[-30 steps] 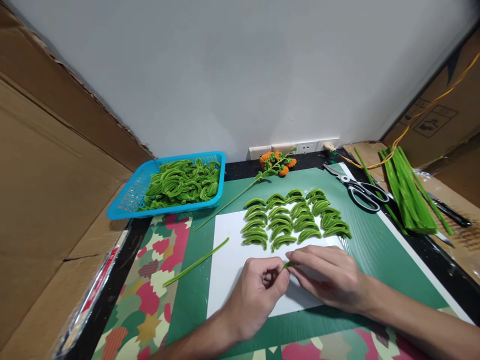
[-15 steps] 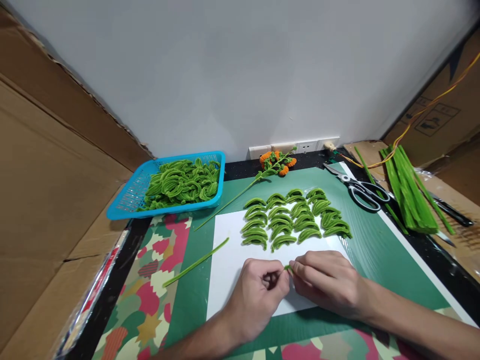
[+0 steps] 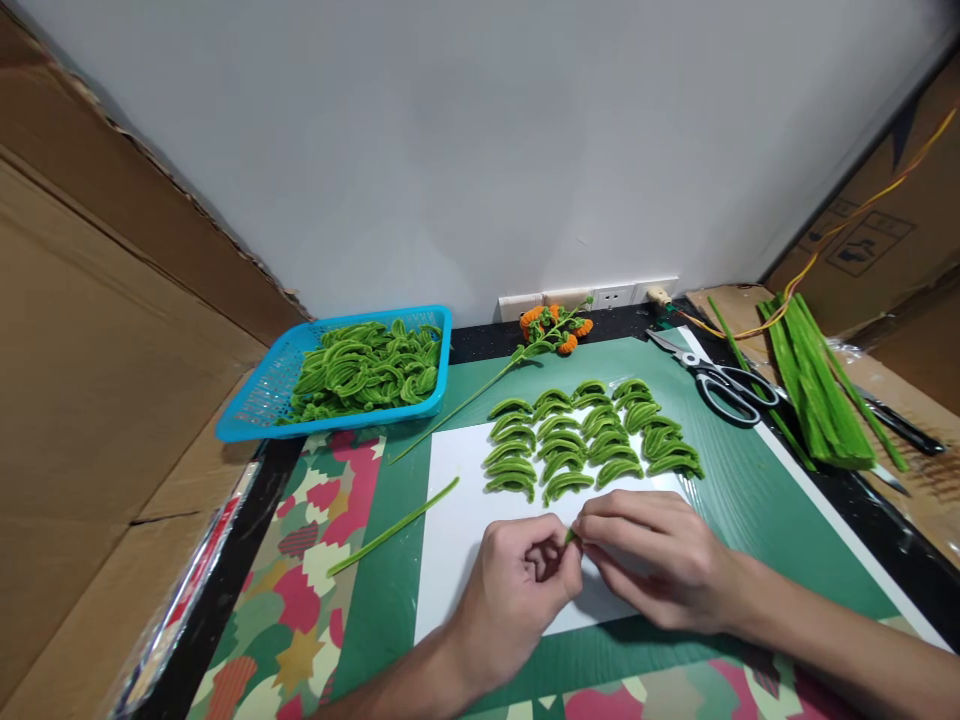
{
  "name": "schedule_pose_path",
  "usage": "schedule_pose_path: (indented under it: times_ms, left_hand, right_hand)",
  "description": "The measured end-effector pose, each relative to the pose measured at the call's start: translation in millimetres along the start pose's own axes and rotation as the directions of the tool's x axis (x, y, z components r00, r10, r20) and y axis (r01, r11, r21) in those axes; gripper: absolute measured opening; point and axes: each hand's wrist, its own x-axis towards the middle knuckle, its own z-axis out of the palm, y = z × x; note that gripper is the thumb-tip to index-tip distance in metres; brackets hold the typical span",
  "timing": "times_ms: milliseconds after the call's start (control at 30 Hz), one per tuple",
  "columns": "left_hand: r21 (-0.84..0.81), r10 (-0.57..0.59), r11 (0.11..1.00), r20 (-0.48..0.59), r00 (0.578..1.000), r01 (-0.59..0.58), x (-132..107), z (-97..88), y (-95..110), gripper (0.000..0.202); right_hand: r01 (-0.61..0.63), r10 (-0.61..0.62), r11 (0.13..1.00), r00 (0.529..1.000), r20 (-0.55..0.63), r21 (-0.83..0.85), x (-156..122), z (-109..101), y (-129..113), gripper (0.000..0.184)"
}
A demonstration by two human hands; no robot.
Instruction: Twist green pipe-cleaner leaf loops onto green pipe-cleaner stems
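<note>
My left hand (image 3: pixel 521 590) pinches a small green pipe cleaner piece (image 3: pixel 571 536) between thumb and forefinger. From the other side, my right hand (image 3: pixel 652 555) holds the same piece with its fingertips; most of it is hidden by the fingers. Both hands are over a white sheet of paper (image 3: pixel 457 560). Just beyond them, curved green pipe cleaner leaves (image 3: pixel 562 442) lie in rows on the sheet and the green mat. A single straight green pipe cleaner (image 3: pixel 394 527) rests to the left of my left hand.
A blue basket (image 3: pixel 255 428) of bent green pieces stands at the back left. An orange-flowered stem (image 3: pixel 517 355) lies by the wall. At right are scissors (image 3: pixel 726 385), a bundle of green pipe cleaners (image 3: pixel 817 390) and a black-handled knife (image 3: pixel 911 425). Cardboard (image 3: pixel 112 380) rises at left.
My right hand has shifted slightly up and left, its fingers closer against my left fingertips. Less of the green piece shows between them. The laid-out leaves have not moved.
</note>
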Motion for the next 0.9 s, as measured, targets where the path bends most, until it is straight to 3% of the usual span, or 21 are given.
schedule_pose_path:
  times_ms: [267,600,733,800,900]
  left_hand:
    - [0.02,-0.031,0.999,0.033,0.999,0.03,2,-0.7,-10,0.026]
    - [0.051,-0.002,0.999,0.057,0.998,-0.001,8,-4.9,-16,0.033]
    - [0.06,0.012,0.998,0.062,0.998,-0.016,10,-5.4,-17,0.035]
    - [0.039,0.002,0.999,0.072,0.997,-0.005,9,-5.5,-16,0.035]
    - [0.016,-0.001,1.0,0.084,0.996,-0.001,9,-5.7,-15,0.037]
  right_hand:
    - [-0.055,0.054,0.989,0.998,0.012,0.14,6,-4,2,0.028]
    - [0.097,-0.097,0.989,0.995,0.012,-0.107,5,-2,16,0.027]
    - [0.152,-0.15,0.971,0.988,0.022,-0.185,8,-10,20,0.02]
    - [0.13,-0.141,0.965,0.989,-0.035,-0.226,11,-22,24,0.018]
    - [-0.005,-0.051,0.961,0.98,-0.194,-0.278,16,-44,33,0.018]
